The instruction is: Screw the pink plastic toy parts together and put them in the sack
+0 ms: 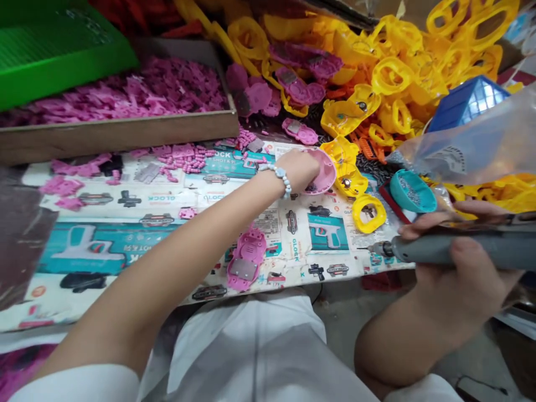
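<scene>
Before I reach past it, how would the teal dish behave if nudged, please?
The teal dish looks like light plastic, so it would probably shift easily. It seems tilted on a red strip, so it may tip, spilling the loose screws inside.

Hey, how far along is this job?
Looks done: a pink housing with metal plate on the sheet. In hand: left hand on a round pink shell, right hand gripping a grey electric screwdriver. Left: loose pink parts in the wooden tray, yellow parts behind.

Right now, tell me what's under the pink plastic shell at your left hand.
The pink plastic shell lies on a printed paper sheet; what lies beneath is covered by it and the left hand.
</scene>
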